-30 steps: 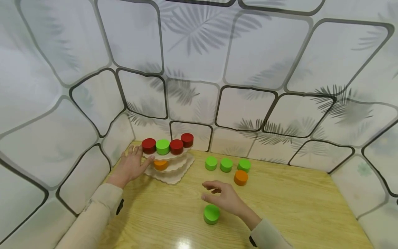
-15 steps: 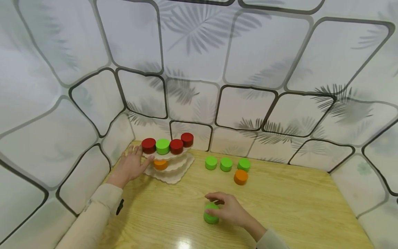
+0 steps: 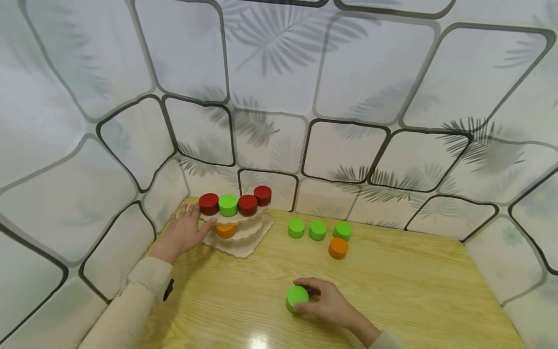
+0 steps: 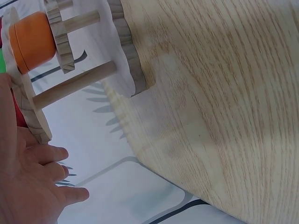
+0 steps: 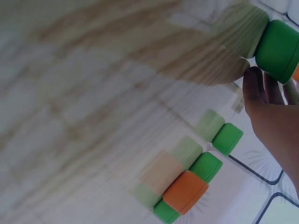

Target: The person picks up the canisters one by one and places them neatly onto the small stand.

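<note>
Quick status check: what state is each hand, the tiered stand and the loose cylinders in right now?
left hand: open, resting against the stand.
right hand: gripping the near green cylinder.
tiered stand: upright; four cylinders on top, one orange on the middle tier.
three green cylinders: upright on table.
orange cylinder: upright, untouched.

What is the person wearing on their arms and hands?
Both arms are covered by long, soft-looking cream sleeves, the left sleeve and the right sleeve. A small black tab sits at the left cuff. The left hand and right hand are bare: no gloves, rings or watch show. The fingers are bare too.
</note>
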Tool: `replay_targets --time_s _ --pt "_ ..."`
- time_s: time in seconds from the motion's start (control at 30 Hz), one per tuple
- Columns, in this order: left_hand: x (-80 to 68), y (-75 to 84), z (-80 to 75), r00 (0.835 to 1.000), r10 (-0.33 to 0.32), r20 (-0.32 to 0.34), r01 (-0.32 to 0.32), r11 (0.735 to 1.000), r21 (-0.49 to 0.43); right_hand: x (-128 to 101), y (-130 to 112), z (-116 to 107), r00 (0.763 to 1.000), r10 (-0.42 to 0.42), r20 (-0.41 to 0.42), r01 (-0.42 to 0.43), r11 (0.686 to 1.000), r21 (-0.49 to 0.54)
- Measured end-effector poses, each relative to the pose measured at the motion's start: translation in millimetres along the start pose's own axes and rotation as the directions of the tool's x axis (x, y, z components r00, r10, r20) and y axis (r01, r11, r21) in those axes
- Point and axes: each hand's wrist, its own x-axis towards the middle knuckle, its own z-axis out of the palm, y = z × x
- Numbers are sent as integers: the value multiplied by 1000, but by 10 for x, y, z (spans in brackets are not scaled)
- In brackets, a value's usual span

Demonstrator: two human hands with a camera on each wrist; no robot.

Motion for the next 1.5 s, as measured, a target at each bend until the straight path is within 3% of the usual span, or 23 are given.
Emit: replay_targets --time_s 0.83,1.5 --pt "-20 24 -28 1000 -5 6 5 1000 -22 -4 31 15 997 60 -38 -60 998 11" --pt "-8 11 -22 1000 -5 7 5 1000 -17 78 -33 61 998 30 -53 -31 1000 -7"
